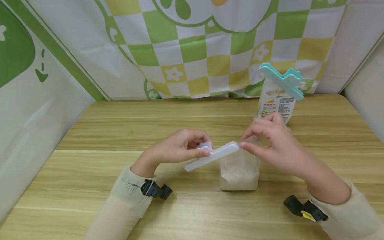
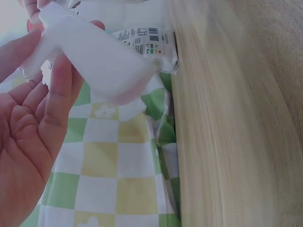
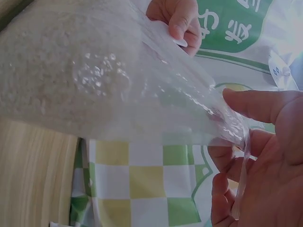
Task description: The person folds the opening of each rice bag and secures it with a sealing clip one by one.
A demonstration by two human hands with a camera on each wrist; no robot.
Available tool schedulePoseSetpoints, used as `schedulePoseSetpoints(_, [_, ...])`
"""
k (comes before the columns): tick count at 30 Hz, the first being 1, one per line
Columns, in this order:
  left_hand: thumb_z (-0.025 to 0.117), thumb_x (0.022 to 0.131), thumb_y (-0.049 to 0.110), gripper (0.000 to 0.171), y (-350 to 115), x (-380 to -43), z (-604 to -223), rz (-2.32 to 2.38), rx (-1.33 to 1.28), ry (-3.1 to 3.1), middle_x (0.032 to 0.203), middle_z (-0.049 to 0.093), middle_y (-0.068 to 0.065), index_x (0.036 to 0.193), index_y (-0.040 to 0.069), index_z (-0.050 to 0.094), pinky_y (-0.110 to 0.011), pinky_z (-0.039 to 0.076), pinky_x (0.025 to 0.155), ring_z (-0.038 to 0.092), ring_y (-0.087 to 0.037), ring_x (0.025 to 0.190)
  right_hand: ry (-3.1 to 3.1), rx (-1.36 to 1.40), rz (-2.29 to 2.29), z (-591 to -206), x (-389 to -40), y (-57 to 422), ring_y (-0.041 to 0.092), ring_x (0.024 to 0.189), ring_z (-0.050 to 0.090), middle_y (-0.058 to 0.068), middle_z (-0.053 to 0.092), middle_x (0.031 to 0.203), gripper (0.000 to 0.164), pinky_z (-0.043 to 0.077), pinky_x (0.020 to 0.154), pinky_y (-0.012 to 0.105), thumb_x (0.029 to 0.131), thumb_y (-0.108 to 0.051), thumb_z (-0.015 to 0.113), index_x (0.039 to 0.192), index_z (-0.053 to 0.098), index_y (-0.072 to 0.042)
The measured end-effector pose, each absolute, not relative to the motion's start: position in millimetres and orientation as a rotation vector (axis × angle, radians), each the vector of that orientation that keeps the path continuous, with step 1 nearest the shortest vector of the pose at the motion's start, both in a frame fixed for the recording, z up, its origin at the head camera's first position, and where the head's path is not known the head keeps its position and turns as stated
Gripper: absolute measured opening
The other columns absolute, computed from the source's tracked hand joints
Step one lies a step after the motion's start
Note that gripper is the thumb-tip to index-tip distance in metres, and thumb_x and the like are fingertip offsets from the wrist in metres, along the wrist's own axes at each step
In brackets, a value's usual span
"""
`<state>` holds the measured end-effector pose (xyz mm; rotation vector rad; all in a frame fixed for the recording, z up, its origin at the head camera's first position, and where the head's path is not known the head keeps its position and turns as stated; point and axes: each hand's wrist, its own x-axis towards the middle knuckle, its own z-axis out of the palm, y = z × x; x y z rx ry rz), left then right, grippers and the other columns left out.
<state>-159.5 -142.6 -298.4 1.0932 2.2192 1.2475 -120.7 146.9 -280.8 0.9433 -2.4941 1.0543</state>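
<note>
A clear plastic bag of rice stands upright on the table. My right hand pinches the bag's upper edge between thumb and fingers, and in the right wrist view the thin plastic narrows towards that grip. Left of the bag's top, my left hand holds a white bag clip by its handle. The clip's long bar slants up to the right, its far end near the right fingertips. Filling much of the upper left wrist view, the clip looks pale and blurred. Whether its bar touches the bag I cannot tell.
Behind my right hand stands a printed bag with a teal clip across its top. A green, yellow and white checked cloth hangs at the back edge of the wooden table.
</note>
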Motion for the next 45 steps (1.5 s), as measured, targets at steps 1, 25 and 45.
schedulePoseSetpoints(1, [0.067, 0.103, 0.003, 0.01, -143, -160, -298, 1.244, 1.096, 2.207, 0.089, 0.072, -0.004, 0.11, -0.003, 0.067, -0.026, 0.056, 0.07, 0.063, -0.013, 0.076, -2.513, 0.931, 1.048, -280, -121, 149, 0.023, 0.097, 0.039, -0.006, 0.07, 0.09, 0.017, 0.028, 0.081, 0.04, 0.084, -0.003, 0.087, 0.088, 0.077, -0.016])
schedulePoseSetpoints(25, [0.067, 0.101, -0.001, 0.014, -133, -157, -304, 1.352, 1.077, 2.177, 0.09, 0.075, -0.009, 0.114, -0.005, 0.069, -0.027, 0.051, 0.062, 0.061, -0.01, 0.069, -2.429, 0.973, 0.917, -277, -118, 147, 0.022, 0.095, 0.044, -0.012, 0.066, 0.083, 0.023, 0.032, 0.076, 0.038, 0.082, 0.0, 0.088, 0.079, 0.075, -0.019])
schedulePoseSetpoints(45, [0.067, 0.101, -0.002, 0.013, -129, -156, -307, 1.414, 1.073, 2.174, 0.095, 0.077, -0.013, 0.114, -0.005, 0.069, -0.027, 0.052, 0.062, 0.062, -0.012, 0.071, -2.467, 0.952, 0.921, -272, -122, 167, 0.017, 0.091, 0.041, -0.009, 0.07, 0.089, 0.024, 0.034, 0.075, 0.031, 0.083, 0.001, 0.087, 0.084, 0.074, -0.019])
